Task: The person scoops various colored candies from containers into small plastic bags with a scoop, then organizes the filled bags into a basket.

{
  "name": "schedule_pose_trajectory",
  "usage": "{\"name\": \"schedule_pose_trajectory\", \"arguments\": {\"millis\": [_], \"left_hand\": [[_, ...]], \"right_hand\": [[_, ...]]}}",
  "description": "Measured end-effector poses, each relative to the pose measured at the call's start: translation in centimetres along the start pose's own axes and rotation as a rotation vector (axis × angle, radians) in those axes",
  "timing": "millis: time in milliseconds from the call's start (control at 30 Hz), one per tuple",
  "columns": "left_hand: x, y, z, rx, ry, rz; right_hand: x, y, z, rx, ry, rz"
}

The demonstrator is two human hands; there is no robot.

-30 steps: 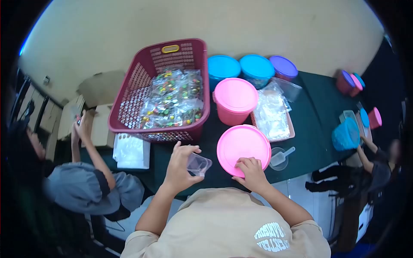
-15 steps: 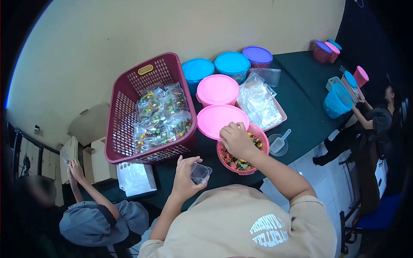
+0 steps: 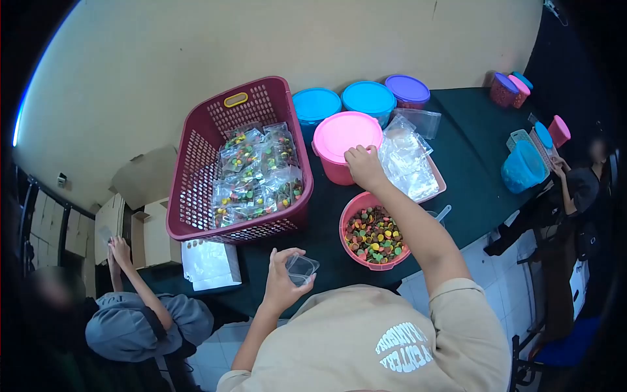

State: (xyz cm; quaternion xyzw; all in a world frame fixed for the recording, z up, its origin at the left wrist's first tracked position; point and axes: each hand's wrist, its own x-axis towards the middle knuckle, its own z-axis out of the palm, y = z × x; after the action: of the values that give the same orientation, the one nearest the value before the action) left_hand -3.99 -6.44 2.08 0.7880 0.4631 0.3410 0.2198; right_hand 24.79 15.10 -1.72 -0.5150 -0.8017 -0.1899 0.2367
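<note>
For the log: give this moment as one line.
left hand: holds clear cup | right hand: grips pink lid | tub: open, candies inside

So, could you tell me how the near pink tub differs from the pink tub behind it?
The near pink tub is open, its coloured sweets showing; the far pink tub carries a pink lid, contents hidden. The right hand rests on the far tub's lid; only the forearm passes above the near tub. Both are round, pink and stand on the dark table. The left hand holds a clear cup, apart from both.
</note>
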Motion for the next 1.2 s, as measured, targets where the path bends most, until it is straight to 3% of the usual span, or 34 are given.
{"name": "schedule_pose_trajectory", "arguments": {"millis": [133,267,400,467,533,633,667,733,767,833,1100,1167,1200], "left_hand": [[0.9,1.4,1.3,0.020,-0.038,-0.029],[0.9,1.8,2.6,-0.034,-0.020,-0.090],[-0.3,1.0,4.1,-0.158,0.075,-0.199],[-0.5,1.2,5.4,-0.344,0.163,-0.333],[-0.6,0.7,7.3,-0.578,0.229,-0.425],[0.9,1.0,10.2,-0.688,0.253,-0.654],[1.7,1.3,10.8,-0.677,0.265,-0.667],[2.8,2.2,12.1,-0.762,0.262,-0.740],[3.0,2.8,12.4,-0.751,0.253,-0.754],[4.2,3.5,12.7,-0.625,0.261,-0.831],[3.3,5.7,14.1,-0.740,0.501,-0.801],[3.2,6.2,14.2,-0.750,0.531,-0.801],[3.0,6.6,14.3,-0.755,0.520,-0.781]], "right_hand": [[0.0,1.1,1.1,0.021,-0.096,-0.056],[-2.6,3.3,-2.4,0.360,0.035,0.311],[-12.4,8.5,-7.6,0.252,0.110,0.589],[-18.3,11.0,-6.6,0.081,-0.093,0.737],[-21.7,11.7,-6.9,0.113,-0.405,0.930],[-24.6,13.9,-5.5,0.447,-0.659,1.049],[-24.7,14.4,-5.0,0.460,-0.673,1.037],[-25.1,14.4,-5.6,0.343,-0.661,0.785],[-25.4,14.2,-6.3,0.354,-0.673,0.794],[-23.9,14.3,-7.2,0.082,-0.641,0.482],[-23.9,17.8,-5.8,0.056,-0.576,0.129],[-22.3,17.8,-6.1,0.186,-0.941,0.282],[-21.9,17.8,-6.4,0.186,-0.952,0.249]]}}
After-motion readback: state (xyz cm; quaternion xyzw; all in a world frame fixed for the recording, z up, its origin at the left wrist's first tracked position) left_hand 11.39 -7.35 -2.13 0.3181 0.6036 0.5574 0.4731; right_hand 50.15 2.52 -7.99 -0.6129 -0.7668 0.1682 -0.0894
